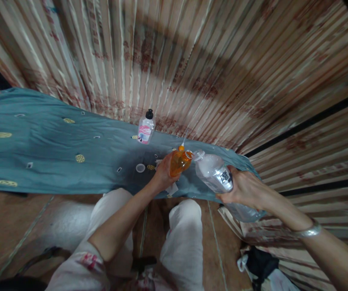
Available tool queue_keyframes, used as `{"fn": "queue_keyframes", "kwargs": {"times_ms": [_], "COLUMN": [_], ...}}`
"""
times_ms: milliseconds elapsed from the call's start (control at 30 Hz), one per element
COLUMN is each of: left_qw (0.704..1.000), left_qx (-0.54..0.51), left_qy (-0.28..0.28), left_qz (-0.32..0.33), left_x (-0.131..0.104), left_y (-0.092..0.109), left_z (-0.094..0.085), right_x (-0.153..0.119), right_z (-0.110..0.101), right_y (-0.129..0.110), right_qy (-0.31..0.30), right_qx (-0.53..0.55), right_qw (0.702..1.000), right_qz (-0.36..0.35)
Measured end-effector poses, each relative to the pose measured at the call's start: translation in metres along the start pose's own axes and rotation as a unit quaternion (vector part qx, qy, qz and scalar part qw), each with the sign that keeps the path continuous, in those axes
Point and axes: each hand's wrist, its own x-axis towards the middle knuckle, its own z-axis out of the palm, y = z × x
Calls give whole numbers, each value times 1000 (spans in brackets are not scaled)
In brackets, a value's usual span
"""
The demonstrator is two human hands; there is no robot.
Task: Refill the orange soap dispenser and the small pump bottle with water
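My left hand (163,173) is wrapped round a small bottle of orange liquid (180,161), which leans to the right with its mouth uncapped. A large clear plastic bottle (211,169) with a silvery label lies tilted in my right hand (242,188), its neck pointing left and its open mouth meeting the orange bottle's mouth. Whether liquid flows between them I cannot tell. Just behind the orange bottle is an orange cap with a thin pale tube (181,147). A round whitish lid (140,167) rests on the cloth to the left of my left hand.
A clear bottle with a black top and pink label (146,130) stands toward the back of the teal-cloth-covered table (52,149). Behind it hangs a pleated striped curtain (149,60). Dark and white bags (261,262) lie on the floor at lower right.
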Motion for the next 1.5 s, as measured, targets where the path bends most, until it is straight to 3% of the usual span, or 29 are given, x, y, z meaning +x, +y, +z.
{"fn": "queue_keyframes", "kwargs": {"times_ms": [567,1500], "left_qw": [1000,1000], "left_qx": [7,1], "left_qy": [1,-2], "left_qz": [-1,-17], "left_x": [1,0], "left_y": [2,3], "left_z": [1,0], "right_x": [0,1], "right_z": [-2,0], "right_y": [-4,-1], "right_qy": [-17,5], "right_qx": [-2,-11], "right_qw": [1000,1000], "right_qz": [8,-1]}}
